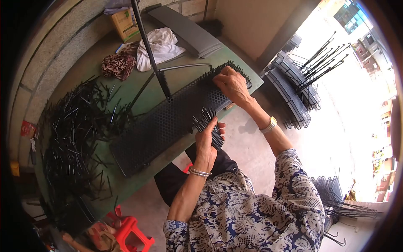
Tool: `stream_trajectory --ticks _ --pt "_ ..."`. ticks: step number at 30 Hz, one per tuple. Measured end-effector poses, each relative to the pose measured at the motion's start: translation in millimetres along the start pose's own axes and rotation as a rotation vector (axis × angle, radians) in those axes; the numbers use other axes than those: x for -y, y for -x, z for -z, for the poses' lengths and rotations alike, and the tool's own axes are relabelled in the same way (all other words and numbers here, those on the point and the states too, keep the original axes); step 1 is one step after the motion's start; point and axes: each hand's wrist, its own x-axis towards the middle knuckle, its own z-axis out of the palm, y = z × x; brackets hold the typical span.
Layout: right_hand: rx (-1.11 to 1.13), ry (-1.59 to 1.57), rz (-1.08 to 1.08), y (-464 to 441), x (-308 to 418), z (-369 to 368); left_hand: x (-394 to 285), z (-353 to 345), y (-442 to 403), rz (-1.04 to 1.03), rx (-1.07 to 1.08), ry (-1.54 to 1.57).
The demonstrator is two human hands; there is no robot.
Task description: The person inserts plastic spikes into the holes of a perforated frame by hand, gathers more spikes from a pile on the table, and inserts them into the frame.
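A long black perforated panel (155,124) lies slantwise on the green table (121,93). Many thin black pins (241,72) stand upright in its far right end. My left hand (206,136) is wrapped round a bundle of black sticks (208,122) at the panel's near edge. At the pinned end, my right hand (233,84) has its fingers pressed together on the panel; whatever they pinch is too small to make out. A large loose pile of black sticks (71,138) covers the table's left side.
A black metal stand (147,38) rises behind the panel. Beyond it lie a white cloth (158,48), a patterned cloth (118,66), a box (125,25) and grey flat panels (184,31). Black racks (289,88) stand at the right, a red stool (133,233) below.
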Motion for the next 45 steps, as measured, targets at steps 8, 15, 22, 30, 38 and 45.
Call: stream_trajectory --ticks 8,15,22,30,38,45 --pt "-0.046 0.068 -0.061 5 -1 -9 1 0 3 -0.049 -0.006 0.025" --pt "-0.083 0.175 -0.141 11 7 -8 -2 -1 5 -0.057 -0.002 0.041" --pt "-0.052 0.208 -0.159 11 3 -3 -4 1 4 -0.049 0.004 -0.006" --pt "-0.084 0.176 -0.125 20 15 4 -4 -2 2 -0.031 0.008 -0.017" --pt "0.433 -0.765 -0.362 55 49 41 -5 -2 1 -0.024 0.039 -0.079" --pt "0.524 -0.849 -0.515 49 47 50 -9 -4 7 -0.006 0.03 -0.205"
